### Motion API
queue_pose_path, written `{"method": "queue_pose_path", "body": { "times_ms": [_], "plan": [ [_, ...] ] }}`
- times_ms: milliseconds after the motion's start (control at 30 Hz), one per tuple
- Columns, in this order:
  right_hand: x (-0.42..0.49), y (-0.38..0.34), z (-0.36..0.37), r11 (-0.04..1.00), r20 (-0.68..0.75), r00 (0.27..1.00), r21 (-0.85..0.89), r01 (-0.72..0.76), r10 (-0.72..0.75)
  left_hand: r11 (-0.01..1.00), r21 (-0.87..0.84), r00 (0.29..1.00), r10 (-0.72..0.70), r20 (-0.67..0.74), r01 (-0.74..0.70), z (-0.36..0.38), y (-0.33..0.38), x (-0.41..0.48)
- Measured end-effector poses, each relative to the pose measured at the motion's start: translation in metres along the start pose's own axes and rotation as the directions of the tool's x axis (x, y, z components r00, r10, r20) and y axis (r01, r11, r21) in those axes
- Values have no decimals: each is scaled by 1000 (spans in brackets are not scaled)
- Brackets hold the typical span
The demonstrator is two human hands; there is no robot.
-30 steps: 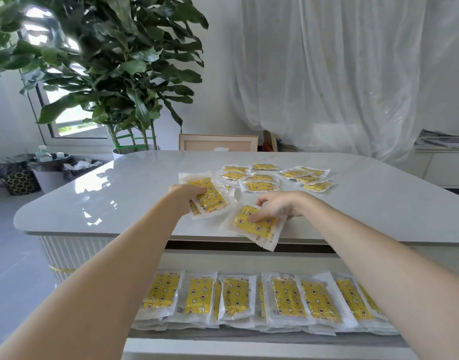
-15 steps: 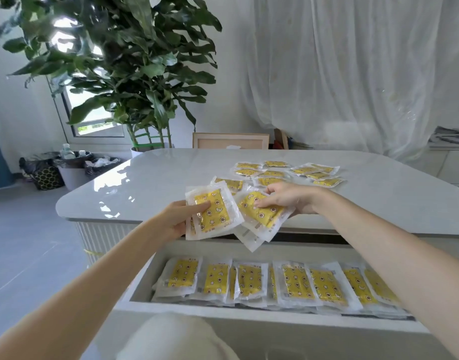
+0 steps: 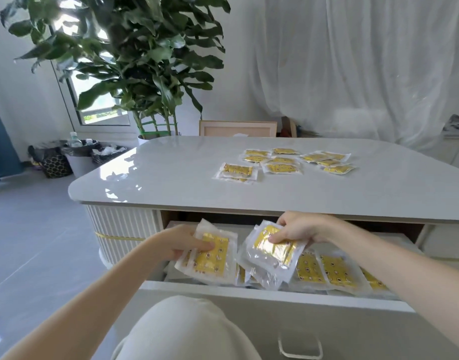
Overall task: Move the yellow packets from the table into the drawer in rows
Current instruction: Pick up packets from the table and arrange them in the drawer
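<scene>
- Left fingers [image 3: 205,246]: thumb on top of left packet [image 3: 214,258], other fingers curled under it; a pinch grip. A second packet edge shows beneath; count cannot be told.
- Left hand [image 3: 181,242]: over the left end of the drawer [image 3: 249,291], palm turned inward.
- Left packet: tilted, lower edge down inside the drawer; whether it touches the contents cannot be told.
- Right fingers [image 3: 274,240]: thumb pressed on the yellow face of right packet [image 3: 270,255], other fingers behind its top edge; gripping.
- Right hand [image 3: 301,227]: above the drawer, just below the table [image 3: 171,183] edge.
- Right packet: tilted, held beside the left packet, overlapping the row [image 3: 329,271].
- Row: yellow packets lying flat side by side in the open drawer, running to the right.
- Loose packets [image 3: 281,166]: scattered on the far part of the table, some overlapping.
- Knee [image 3: 187,328]: in pale cloth, in front of the drawer.
- Beyond the table: plant [image 3: 145,61], bins [image 3: 80,157] at left, curtain [image 3: 366,61] at right.
</scene>
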State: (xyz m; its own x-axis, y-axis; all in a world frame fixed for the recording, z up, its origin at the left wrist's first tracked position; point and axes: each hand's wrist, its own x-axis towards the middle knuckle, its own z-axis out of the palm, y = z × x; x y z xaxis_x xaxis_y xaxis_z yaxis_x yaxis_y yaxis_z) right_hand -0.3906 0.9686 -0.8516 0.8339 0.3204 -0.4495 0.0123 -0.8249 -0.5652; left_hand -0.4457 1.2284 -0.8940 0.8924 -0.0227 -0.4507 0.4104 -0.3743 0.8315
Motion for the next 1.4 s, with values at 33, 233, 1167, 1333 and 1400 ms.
{"method": "queue_pose_path", "body": {
  "times_ms": [33,233,1167,1333,1400],
  "plan": [
    [3,3,5,1000,-27,1000,-4,-1,1,1000,20,999,-22,26,22,2,-1,4],
    [34,20,39,974,-140,987,219,-49,81,981,26,981,-194,1,194,3,-2,25],
    [28,88,1,824,-81,956,530,-197,281,980,-85,983,-181,18,182,58,27,56],
    [20,126,-12,856,-206,916,470,-215,343,983,-112,987,-135,85,144,90,48,72],
    [20,137,-14,893,-295,891,394,-215,345,981,-123,986,-137,100,148,94,47,84]
  ]
}}
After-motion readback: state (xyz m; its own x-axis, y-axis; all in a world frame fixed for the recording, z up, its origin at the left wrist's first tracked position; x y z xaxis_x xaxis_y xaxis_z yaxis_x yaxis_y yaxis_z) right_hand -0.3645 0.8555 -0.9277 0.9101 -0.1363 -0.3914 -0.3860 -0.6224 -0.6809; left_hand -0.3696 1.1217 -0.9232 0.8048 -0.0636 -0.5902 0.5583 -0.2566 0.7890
